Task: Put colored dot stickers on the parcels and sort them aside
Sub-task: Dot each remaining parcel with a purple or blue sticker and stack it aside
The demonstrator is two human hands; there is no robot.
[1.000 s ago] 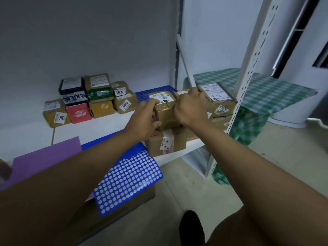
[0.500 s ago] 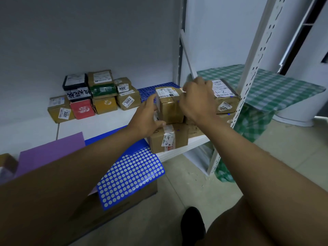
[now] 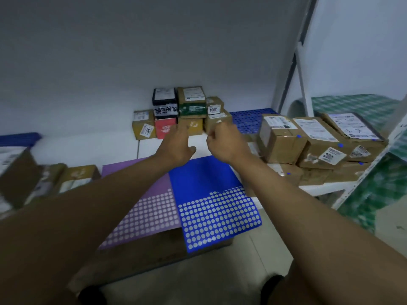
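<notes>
My left hand (image 3: 176, 146) reaches out over the white shelf (image 3: 123, 148) with relaxed fingers and holds nothing. Beside it, my right hand (image 3: 224, 143) has its fingers curled, and I see nothing in it. Both hover just in front of a back group of small parcels (image 3: 190, 106). Below my wrists lie a blue dot sticker sheet (image 3: 215, 208) and a purple dot sticker sheet (image 3: 149, 212). To the right stands a stack of brown parcels (image 3: 284, 139) with small blue dots on them.
The sheets lie on a cardboard box (image 3: 154, 249) in front of the shelf. More brown parcels (image 3: 74, 177) sit at the left, blurred. A blue plastic mat (image 3: 248, 119) lies at the back. A green checked cloth (image 3: 374, 194) hangs beyond the shelf post at right.
Both hands have let go of the small brown parcel on the right stack and moved left toward the back group. The view has swung left, so the stack now sits at the right.
</notes>
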